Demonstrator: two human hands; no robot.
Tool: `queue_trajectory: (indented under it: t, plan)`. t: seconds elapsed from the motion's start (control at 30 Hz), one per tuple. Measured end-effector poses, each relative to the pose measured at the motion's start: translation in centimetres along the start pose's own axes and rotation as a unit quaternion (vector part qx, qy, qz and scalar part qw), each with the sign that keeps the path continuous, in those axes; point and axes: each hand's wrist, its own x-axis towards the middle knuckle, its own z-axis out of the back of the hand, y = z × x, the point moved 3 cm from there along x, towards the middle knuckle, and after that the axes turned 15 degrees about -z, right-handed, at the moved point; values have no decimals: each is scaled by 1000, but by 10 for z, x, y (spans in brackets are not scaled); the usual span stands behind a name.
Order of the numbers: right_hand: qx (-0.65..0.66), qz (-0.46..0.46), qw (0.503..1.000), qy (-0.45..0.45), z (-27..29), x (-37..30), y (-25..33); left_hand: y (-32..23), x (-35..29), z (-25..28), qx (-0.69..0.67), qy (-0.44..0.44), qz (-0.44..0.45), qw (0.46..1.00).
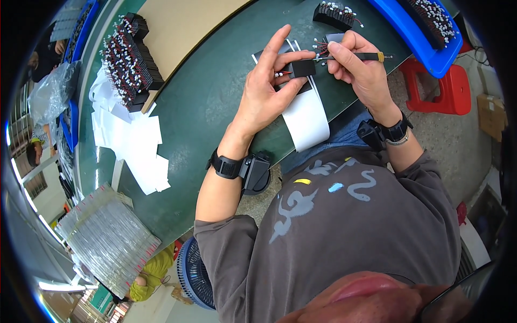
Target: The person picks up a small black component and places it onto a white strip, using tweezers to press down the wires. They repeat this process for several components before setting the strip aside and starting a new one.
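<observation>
My left hand [261, 94] pinches a small black block [302, 68], likely a battery pack, between thumb and fingers; its index finger points up. Thin red and black wires with a white plug lie by the block's left end. In my right hand [358, 67] is a slim tool [370, 56], like tweezers, with a dark handle and a brass-coloured end. Its thin tip points left and reaches the block's upper right edge; whether it touches cannot be told. Below my left hand a white paper strip [307, 124] hangs over the green table's edge. Another dark block [334, 37] lies behind my right fingers.
Rows of wired black blocks stand at the left [145, 59] and the back [333, 16]. Blue trays [439, 64] flank the table [199, 97]. White paper sheets [132, 140], a stack of clear-wrapped strips [107, 231], a red stool [452, 89] and a fan [194, 274] are around me.
</observation>
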Motion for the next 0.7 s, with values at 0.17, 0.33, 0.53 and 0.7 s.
queue_trajectory:
  t: [0.17,0.33,0.53,0.7]
  plan:
    - [2,-5,1000,3,-2,-1,2,-1,0,1,5,2,6,1000]
    - [-6,-2,1000,-5,-3,-1,2,0,0,0,-2,0,4,1000]
    - [-24,5,1000,-13,-2,0,2,2,0,0,-3,-11,2,1000]
    - [-34,5,999,-19,-3,-1,3,0,0,0,-7,-17,7,1000]
